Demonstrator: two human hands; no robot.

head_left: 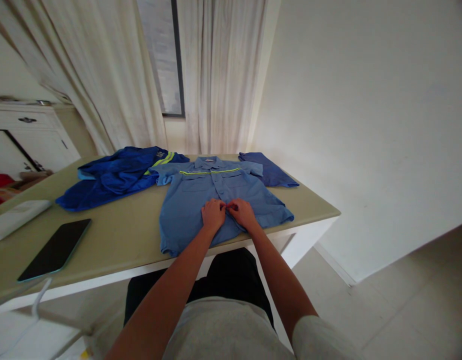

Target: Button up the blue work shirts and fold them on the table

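A blue-grey short-sleeved work shirt [189, 200] lies face up on the table, its collar toward the window and its hem at the near edge. A yellow-green stripe crosses its chest. On the front placket, below the chest, my left hand [213, 214] and my right hand [241, 212] meet with fingertips pinched together. Both are closed on the shirt's front edge. Whether a button is between the fingers is too small to make out.
A crumpled bright-blue garment [114, 175] with yellow stripes lies left of the shirt. Folded dark-blue cloth [270, 170] is at the right, near the wall. A black tablet [55, 250] and a white device [19, 217] sit on the table [118, 240] at left.
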